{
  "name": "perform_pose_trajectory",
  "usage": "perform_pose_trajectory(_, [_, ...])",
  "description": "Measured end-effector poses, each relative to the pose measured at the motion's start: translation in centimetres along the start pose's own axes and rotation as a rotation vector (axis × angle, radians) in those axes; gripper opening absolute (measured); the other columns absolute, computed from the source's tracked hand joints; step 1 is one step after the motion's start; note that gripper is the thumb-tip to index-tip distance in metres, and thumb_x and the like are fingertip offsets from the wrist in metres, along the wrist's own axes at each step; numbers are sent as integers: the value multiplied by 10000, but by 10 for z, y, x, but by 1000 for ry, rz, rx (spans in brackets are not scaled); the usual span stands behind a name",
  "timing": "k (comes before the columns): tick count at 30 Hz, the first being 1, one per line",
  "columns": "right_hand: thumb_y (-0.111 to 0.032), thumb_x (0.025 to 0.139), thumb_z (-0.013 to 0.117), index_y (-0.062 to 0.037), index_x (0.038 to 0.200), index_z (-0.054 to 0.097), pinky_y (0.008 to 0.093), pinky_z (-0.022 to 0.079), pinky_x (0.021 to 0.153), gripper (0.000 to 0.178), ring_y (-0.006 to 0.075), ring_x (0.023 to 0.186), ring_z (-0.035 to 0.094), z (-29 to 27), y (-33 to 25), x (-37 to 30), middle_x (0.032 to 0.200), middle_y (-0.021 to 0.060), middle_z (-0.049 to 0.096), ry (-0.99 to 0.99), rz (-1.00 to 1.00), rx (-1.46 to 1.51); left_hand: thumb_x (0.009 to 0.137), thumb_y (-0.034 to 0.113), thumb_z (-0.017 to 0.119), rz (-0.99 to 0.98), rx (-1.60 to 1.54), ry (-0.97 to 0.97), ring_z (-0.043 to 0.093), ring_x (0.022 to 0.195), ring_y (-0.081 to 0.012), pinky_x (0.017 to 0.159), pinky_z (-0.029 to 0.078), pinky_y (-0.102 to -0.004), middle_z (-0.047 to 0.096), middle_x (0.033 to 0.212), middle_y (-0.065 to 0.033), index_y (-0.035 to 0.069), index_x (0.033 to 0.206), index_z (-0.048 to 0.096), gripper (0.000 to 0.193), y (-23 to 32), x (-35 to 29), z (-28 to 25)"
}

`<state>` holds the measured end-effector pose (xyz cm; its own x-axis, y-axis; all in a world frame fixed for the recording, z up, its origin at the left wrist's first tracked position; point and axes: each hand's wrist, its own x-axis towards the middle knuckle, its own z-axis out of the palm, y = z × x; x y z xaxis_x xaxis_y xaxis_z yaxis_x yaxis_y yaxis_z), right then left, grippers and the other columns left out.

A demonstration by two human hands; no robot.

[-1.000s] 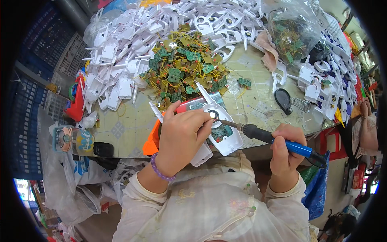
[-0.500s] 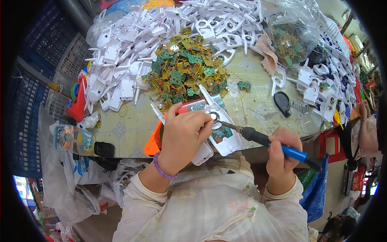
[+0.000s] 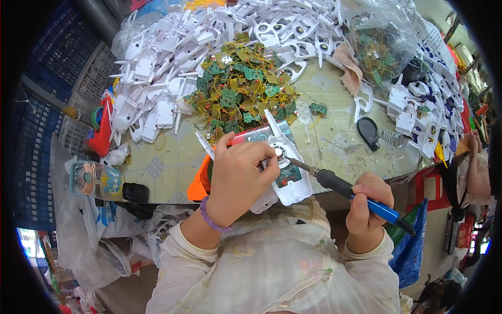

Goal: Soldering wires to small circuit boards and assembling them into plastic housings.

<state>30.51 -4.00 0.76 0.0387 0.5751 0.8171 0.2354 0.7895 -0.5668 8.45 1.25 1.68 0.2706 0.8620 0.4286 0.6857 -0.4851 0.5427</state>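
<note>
My right hand [image 3: 367, 205] grips a soldering iron [image 3: 334, 184] with a blue and black handle. Its tip points left and meets the rim of a small round metal part [image 3: 280, 152], which looks like a speaker. That part sits in an open white plastic housing [image 3: 296, 193] with a green circuit board [image 3: 288, 177] inside. Beside the round part, my left hand [image 3: 241, 172] has thumb and forefinger pinched together; whatever lies between them is too small to name. Another white shell half is partly hidden beneath this hand. An orange object [image 3: 199, 180] lies behind the left wrist.
Beyond my hands rises a heap of wired circuit boards [image 3: 235, 89], with white plastic housings [image 3: 157, 68] piled around it. An iron stand with a coiled spring [image 3: 390, 137] is at the right. A bottle [image 3: 111, 183] and a black object [image 3: 135, 192] stand near the left table edge.
The white housing has shifted slightly, its near end tipping a little left. The right hand and iron have dropped slightly, with the tip still by the round part.
</note>
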Motion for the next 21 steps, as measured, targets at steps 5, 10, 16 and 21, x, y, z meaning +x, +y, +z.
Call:
perform_pose_trajectory(5, [17,755,616,4,856,575,279,366,440,110,179,451,475,-1,0,-1,583,69,520,-6,38,13,738,105,665,72,81,7,628,700,-220,956,383,-519,678,785,-29,96,760,647,30,1,0,1])
perform_pose_trajectory(10, [5,763,627,2,851,579,282,362,436,100,181,450,478,-2,-1,0,578,66,517,-8,36,15,738,92,679,79,79,-2,665,835,-211,988,355,-538,691,812,-38,97,777,657,44,4,-2,-1])
perform_pose_trajectory(16, [-10,769,639,1,849,581,282,356,428,99,178,440,474,-2,-2,1,567,60,519,-33,31,28,730,74,682,49,69,3,683,899,-208,995,347,-527,690,784,-26,94,750,649,43,5,-2,2])
perform_pose_trajectory(21, [-3,760,636,1,849,582,282,355,424,104,173,441,472,-2,-2,1,572,58,527,-18,19,35,727,74,673,40,68,10,683,897,-210,979,358,-516,686,773,-26,90,729,642,35,5,-2,4])
